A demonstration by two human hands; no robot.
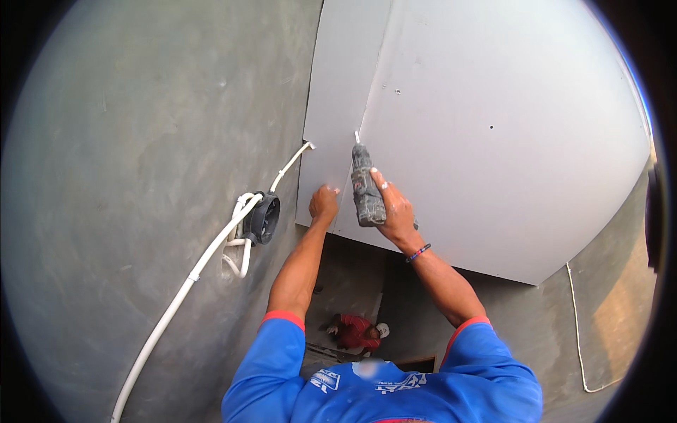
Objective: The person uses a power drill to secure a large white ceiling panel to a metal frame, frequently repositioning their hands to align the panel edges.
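Note:
My right hand grips a dusty grey power drill, its bit pointed up at the seam between two pale grey boards. Closed into a fist, my left hand presses against the lower edge of the left board, just left of the drill. A beaded bracelet circles my right wrist. Both arms come out of blue short sleeves.
A grey plastered wall fills the left side, with a white conduit running into a black round box. A thin white cable hangs at the right. Far below, a person in red crouches on the floor.

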